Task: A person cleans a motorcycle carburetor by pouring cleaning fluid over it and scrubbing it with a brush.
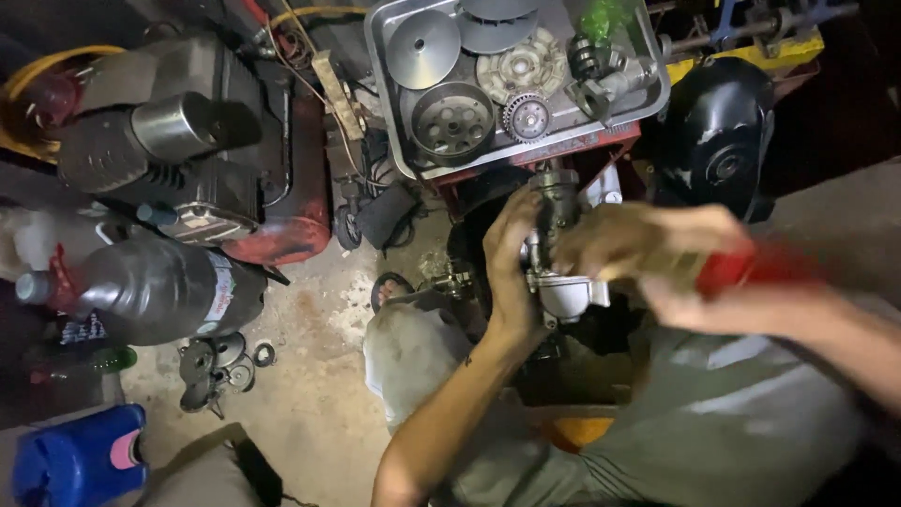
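While the carburettor (561,246) sat upright in front of the person's chest, just below the tray, the left hand (511,263) was wrapped around its left side, fingers clenched on the grey metal body. The right hand (657,249) came in from the right, blurred, closed on a red-handled tool (751,268) whose tip met the carburettor; I couldn't make out the tip itself.

Just above them a grey metal tray (399,141) rested on a red stand, holding pulley discs (424,47), a clutch drum (453,120), a small toothed gear (526,116) and some smaller fittings (610,75). To the right lay a black engine cover (718,141).

Across the stained concrete floor (319,376), a dark plastic bottle (164,286) lay on its side near loose washers (221,361), a blue jug (80,460) stood at the lower left, and a red-tanked compressor (197,141) filled the far left.
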